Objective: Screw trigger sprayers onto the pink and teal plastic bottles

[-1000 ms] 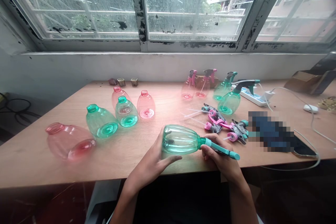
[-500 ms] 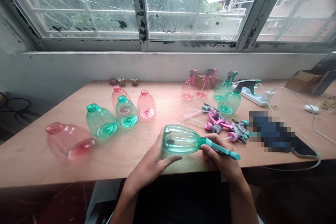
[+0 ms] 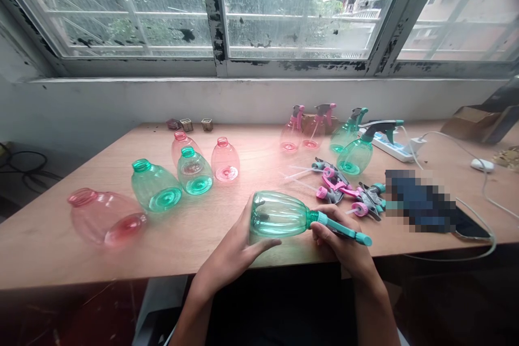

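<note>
A clear green spray bottle (image 3: 279, 214) lies sideways between my two hands, above the front edge of the table. My left hand (image 3: 243, 243) cups its base end, with the thumb along the near side and the other fingers hidden behind the bottle. At the neck, my right hand (image 3: 336, 232) is closed around the spray head (image 3: 343, 228), whose teal trigger side points right. The head sits on the bottle's mouth; whether it is screwed tight I cannot tell. Just beyond my right hand lies a pile of loose pink, grey and teal spray heads (image 3: 344, 189) with thin tubes.
Open-necked red and green bottles, such as this green bottle (image 3: 156, 186), stand on the left of the table (image 3: 259, 162). Several bottles with spray heads, including a green one (image 3: 356, 155), stand at the back right. A phone (image 3: 470, 224), cables and a power strip (image 3: 389, 146) lie rightward.
My hands and the green bottle hold almost the same pose. The view has shifted very slightly.
</note>
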Demonstrator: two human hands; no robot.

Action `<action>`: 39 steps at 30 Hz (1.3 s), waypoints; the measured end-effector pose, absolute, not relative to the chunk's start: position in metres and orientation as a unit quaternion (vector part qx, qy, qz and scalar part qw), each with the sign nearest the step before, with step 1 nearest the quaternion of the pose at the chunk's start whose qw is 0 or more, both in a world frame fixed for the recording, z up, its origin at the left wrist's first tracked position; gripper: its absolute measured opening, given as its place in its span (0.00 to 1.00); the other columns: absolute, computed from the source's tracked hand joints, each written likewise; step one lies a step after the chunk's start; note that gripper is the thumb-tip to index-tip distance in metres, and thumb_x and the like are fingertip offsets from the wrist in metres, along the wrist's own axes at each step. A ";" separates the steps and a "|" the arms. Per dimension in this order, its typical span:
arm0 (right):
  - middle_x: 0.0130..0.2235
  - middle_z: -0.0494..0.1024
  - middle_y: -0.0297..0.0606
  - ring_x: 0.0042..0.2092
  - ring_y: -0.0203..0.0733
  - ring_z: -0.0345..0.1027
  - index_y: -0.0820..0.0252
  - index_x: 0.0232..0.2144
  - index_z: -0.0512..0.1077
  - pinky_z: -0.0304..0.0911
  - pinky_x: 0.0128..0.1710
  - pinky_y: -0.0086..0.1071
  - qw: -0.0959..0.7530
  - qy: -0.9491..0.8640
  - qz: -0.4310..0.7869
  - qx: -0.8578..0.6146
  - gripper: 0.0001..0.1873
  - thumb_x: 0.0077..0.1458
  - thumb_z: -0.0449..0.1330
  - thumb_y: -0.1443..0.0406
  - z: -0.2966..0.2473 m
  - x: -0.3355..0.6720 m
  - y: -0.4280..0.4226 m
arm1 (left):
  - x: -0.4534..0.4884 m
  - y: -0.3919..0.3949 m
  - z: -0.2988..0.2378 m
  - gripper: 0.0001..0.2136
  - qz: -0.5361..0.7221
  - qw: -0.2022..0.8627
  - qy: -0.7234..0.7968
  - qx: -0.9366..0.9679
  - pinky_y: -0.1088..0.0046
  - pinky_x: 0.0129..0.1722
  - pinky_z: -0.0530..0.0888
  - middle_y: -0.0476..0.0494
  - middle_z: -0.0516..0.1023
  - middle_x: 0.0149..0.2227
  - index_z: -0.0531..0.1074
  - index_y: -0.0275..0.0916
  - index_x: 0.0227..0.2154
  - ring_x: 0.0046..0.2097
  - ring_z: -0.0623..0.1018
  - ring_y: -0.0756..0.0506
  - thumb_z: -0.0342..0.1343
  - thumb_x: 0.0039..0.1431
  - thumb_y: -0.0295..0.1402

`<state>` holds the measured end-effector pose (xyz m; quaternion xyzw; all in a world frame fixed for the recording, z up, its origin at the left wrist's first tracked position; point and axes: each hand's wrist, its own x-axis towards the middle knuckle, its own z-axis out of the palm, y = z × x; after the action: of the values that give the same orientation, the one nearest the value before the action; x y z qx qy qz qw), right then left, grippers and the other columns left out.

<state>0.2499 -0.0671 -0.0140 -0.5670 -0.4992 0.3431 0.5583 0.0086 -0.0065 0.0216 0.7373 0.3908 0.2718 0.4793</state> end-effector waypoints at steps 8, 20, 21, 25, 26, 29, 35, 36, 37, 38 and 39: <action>0.24 0.76 0.29 0.25 0.39 0.69 0.56 0.41 0.75 0.65 0.28 0.32 0.565 -0.496 0.345 -0.562 0.19 0.55 0.70 0.51 -0.015 0.250 -0.067 | 0.009 -0.007 0.023 0.41 0.274 0.480 0.386 0.738 0.55 0.76 0.60 0.45 0.64 0.71 0.50 0.54 0.70 0.71 0.64 0.39 0.65 0.59 0.49; 0.24 0.76 0.30 0.25 0.41 0.70 0.56 0.41 0.75 0.66 0.29 0.33 0.557 -0.500 0.353 -0.561 0.20 0.55 0.70 0.50 -0.016 0.253 -0.067 | 0.011 -0.007 0.026 0.38 0.278 0.479 0.374 0.743 0.56 0.74 0.64 0.45 0.66 0.69 0.55 0.53 0.69 0.69 0.67 0.39 0.64 0.59 0.50; 0.24 0.76 0.30 0.25 0.41 0.70 0.56 0.42 0.74 0.66 0.29 0.34 0.558 -0.499 0.351 -0.562 0.20 0.55 0.70 0.50 -0.016 0.252 -0.067 | 0.010 -0.007 0.026 0.38 0.278 0.479 0.375 0.743 0.56 0.74 0.63 0.46 0.67 0.69 0.55 0.53 0.68 0.69 0.67 0.39 0.64 0.59 0.50; 0.24 0.75 0.30 0.25 0.41 0.70 0.55 0.43 0.74 0.66 0.29 0.34 0.558 -0.498 0.348 -0.565 0.21 0.55 0.69 0.49 -0.016 0.251 -0.067 | 0.009 -0.006 0.023 0.38 0.279 0.478 0.377 0.743 0.56 0.75 0.62 0.45 0.66 0.69 0.55 0.52 0.69 0.70 0.66 0.39 0.64 0.59 0.49; 0.24 0.75 0.30 0.25 0.41 0.70 0.55 0.43 0.74 0.66 0.29 0.34 0.560 -0.498 0.348 -0.564 0.21 0.55 0.69 0.49 -0.017 0.251 -0.067 | 0.009 -0.006 0.022 0.38 0.280 0.478 0.377 0.743 0.55 0.75 0.62 0.44 0.65 0.70 0.54 0.52 0.69 0.70 0.66 0.39 0.64 0.59 0.49; 0.24 0.75 0.30 0.25 0.41 0.70 0.56 0.43 0.74 0.66 0.28 0.34 0.560 -0.500 0.353 -0.559 0.20 0.55 0.70 0.50 -0.018 0.252 -0.066 | 0.009 -0.006 0.022 0.39 0.282 0.477 0.377 0.742 0.54 0.76 0.61 0.44 0.65 0.70 0.53 0.52 0.69 0.71 0.65 0.38 0.64 0.59 0.50; 0.24 0.75 0.30 0.26 0.41 0.70 0.56 0.42 0.74 0.66 0.29 0.34 0.559 -0.501 0.343 -0.564 0.21 0.55 0.69 0.48 -0.017 0.252 -0.066 | 0.009 -0.006 0.022 0.41 0.279 0.478 0.380 0.741 0.54 0.76 0.60 0.46 0.65 0.70 0.51 0.54 0.70 0.71 0.65 0.39 0.64 0.59 0.50; 0.24 0.75 0.30 0.25 0.42 0.70 0.56 0.42 0.74 0.66 0.28 0.34 0.559 -0.501 0.339 -0.567 0.22 0.55 0.69 0.47 -0.016 0.251 -0.066 | 0.009 -0.006 0.022 0.41 0.279 0.478 0.380 0.741 0.54 0.76 0.61 0.46 0.65 0.70 0.51 0.54 0.70 0.71 0.65 0.39 0.64 0.59 0.50; 0.24 0.75 0.30 0.25 0.42 0.70 0.56 0.42 0.74 0.66 0.28 0.34 0.558 -0.502 0.336 -0.569 0.22 0.55 0.69 0.47 -0.016 0.250 -0.066 | 0.009 -0.006 0.023 0.40 0.279 0.478 0.380 0.741 0.54 0.76 0.61 0.45 0.65 0.70 0.51 0.54 0.70 0.71 0.65 0.39 0.64 0.59 0.50; 0.24 0.75 0.30 0.25 0.42 0.70 0.56 0.41 0.74 0.66 0.28 0.34 0.557 -0.502 0.334 -0.571 0.23 0.55 0.68 0.46 -0.015 0.250 -0.066 | 0.009 -0.006 0.023 0.40 0.279 0.478 0.380 0.741 0.53 0.76 0.61 0.45 0.65 0.70 0.52 0.54 0.70 0.71 0.65 0.38 0.64 0.59 0.50; 0.24 0.75 0.30 0.25 0.42 0.70 0.56 0.41 0.74 0.66 0.28 0.35 0.557 -0.503 0.333 -0.572 0.23 0.55 0.68 0.46 -0.015 0.250 -0.066 | 0.009 -0.006 0.023 0.39 0.279 0.478 0.380 0.741 0.53 0.76 0.61 0.45 0.64 0.70 0.53 0.53 0.70 0.71 0.65 0.38 0.64 0.59 0.50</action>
<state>0.2497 -0.0665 -0.0151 -0.5716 -0.5027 0.3329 0.5566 0.0091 -0.0063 0.0228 0.7408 0.3803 0.2791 0.4783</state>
